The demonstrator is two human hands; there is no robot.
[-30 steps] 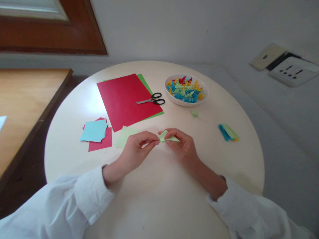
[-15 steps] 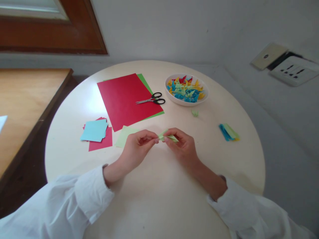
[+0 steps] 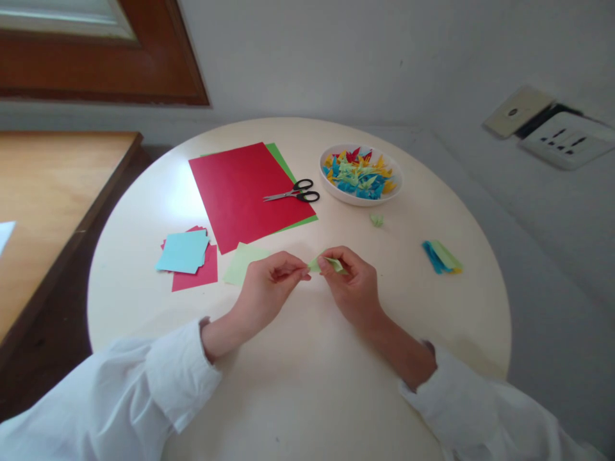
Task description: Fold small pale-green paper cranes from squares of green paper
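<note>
A small folded piece of light green paper (image 3: pixel 316 264) is held between my two hands over the middle of the round table. My left hand (image 3: pixel 269 282) pinches its left tip between thumb and forefinger. On the other side, my right hand (image 3: pixel 353 278) grips the paper's body, the thumb lying across it and hiding part of the folds. Flat light green sheets (image 3: pixel 240 261) lie just beyond my left hand, partly covered by it. A small folded light green paper piece (image 3: pixel 377 220) rests farther back, below the bowl.
A white bowl (image 3: pixel 360 202) holds many colourful folded paper cranes. Black-handled scissors (image 3: pixel 293 191) lie on a large red sheet (image 3: pixel 240 192) over a green one. Blue squares (image 3: pixel 182 251) top pink ones at left. Folded strips (image 3: pixel 442 256) lie right. A wall socket (image 3: pixel 567 139) is at right.
My right thumb has moved up over the light green paper, and the flap that stuck up is now lower. Both hands still hold it in nearly the same place.
</note>
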